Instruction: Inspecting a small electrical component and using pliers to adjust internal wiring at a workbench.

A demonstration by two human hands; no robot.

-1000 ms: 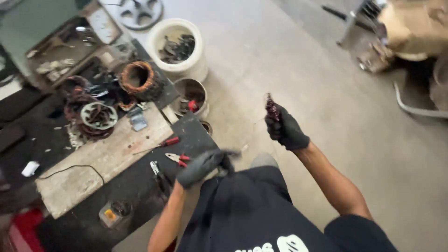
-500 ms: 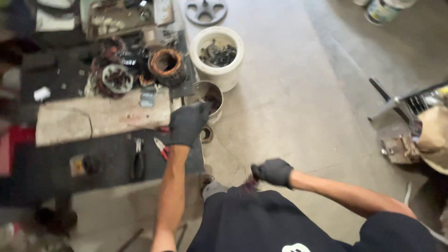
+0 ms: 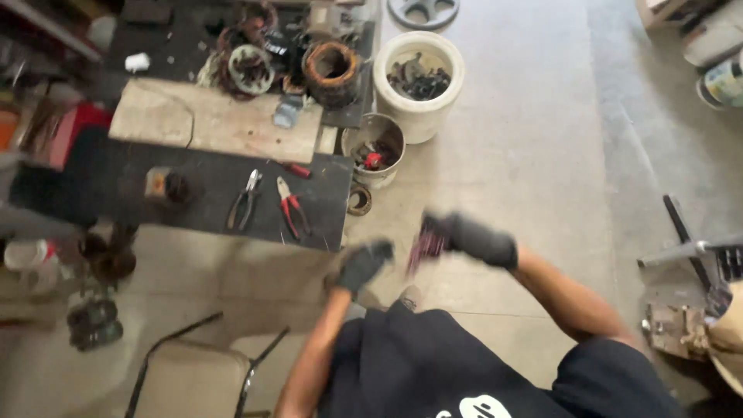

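Both my hands wear dark gloves and hang above the concrete floor in front of my dark shirt. My right hand [image 3: 472, 238] is closed on a small dark reddish bundle [image 3: 422, 246], blurred by motion. My left hand [image 3: 364, 265] sits just left of that bundle with its fingers curled; whether it touches the bundle is unclear. Red-handled pliers [image 3: 291, 206] and dark-handled pliers [image 3: 244, 201] lie on the black mat [image 3: 193, 209] to the upper left of my hands.
A wooden board [image 3: 209, 120] lies beyond the mat, with wound motor stators [image 3: 331, 71] behind it. A white bucket of dark parts [image 3: 419, 83] and a smaller pail [image 3: 374, 149] stand on the floor. A metal chair frame [image 3: 193, 364] is at lower left; metal tools [image 3: 689, 248] are at right.
My left hand has drawn back from near the small pail toward my body. My right hand has come in toward it with the reddish bundle. The view has shifted.
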